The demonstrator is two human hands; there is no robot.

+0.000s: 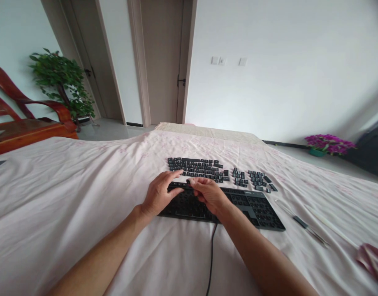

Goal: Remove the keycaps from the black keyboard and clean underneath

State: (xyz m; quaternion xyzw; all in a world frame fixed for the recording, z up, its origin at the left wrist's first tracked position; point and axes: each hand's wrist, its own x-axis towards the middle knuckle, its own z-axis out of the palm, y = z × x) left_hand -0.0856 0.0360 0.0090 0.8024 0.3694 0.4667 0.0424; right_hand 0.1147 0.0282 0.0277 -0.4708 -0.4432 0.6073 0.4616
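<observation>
A black keyboard (250,213) with most of its keycaps off lies on the pink cloth in front of me. My right hand (209,193) pinches a small black keycap (189,181) between thumb and fingertips, above the keyboard's upper edge. At the keyboard's upper left, my left hand (159,191) rests with thumb and forefinger spread apart and nothing between them. Beyond the keyboard, loose keycaps (201,167) lie in rows, with smaller groups of keycaps (258,179) farther right. My hands cover part of the keyboard's left half.
A wire keycap puller (300,222) with a dark handle lies right of the keyboard. The keyboard's black cable (211,255) runs toward me between my arms. A pink cloth (372,259) is bunched at the right edge. A wooden chair (31,123) stands at the left.
</observation>
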